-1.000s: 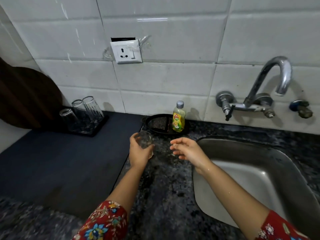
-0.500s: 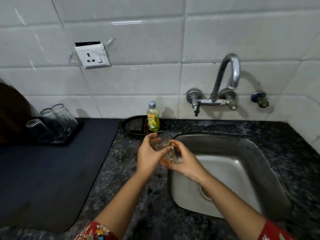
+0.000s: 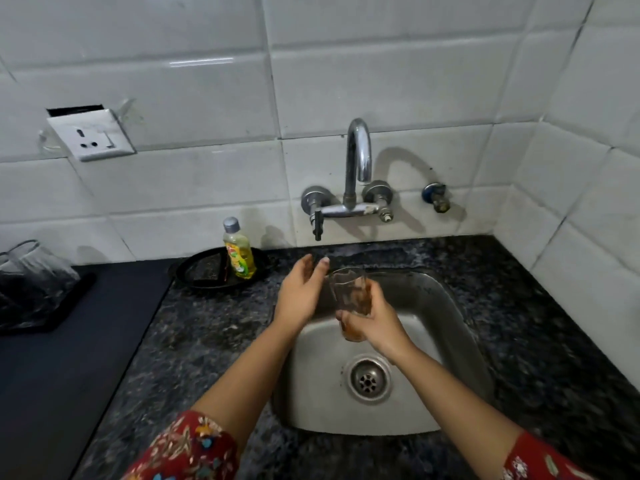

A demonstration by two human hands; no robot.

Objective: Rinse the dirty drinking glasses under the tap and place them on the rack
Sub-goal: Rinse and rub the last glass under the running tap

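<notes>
Your right hand [image 3: 377, 327] grips the dirty glass [image 3: 346, 289] over the sink [image 3: 443, 341], below the tap [image 3: 358, 157]. Your left hand [image 3: 299, 299] is spread beside it, at the sink's left edge.

Dim overhead light, tile glare, wide-angle bending at edges.

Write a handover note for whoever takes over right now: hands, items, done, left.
Right hand: grips the dirty glass, upright over the sink.
Left hand: open beside it, holding nothing.
Tap: no water visibly running.
Done: other glasses already sit on the rack, far left.
Left: open the tap, rinse this glass, then set it on the rack.
</notes>
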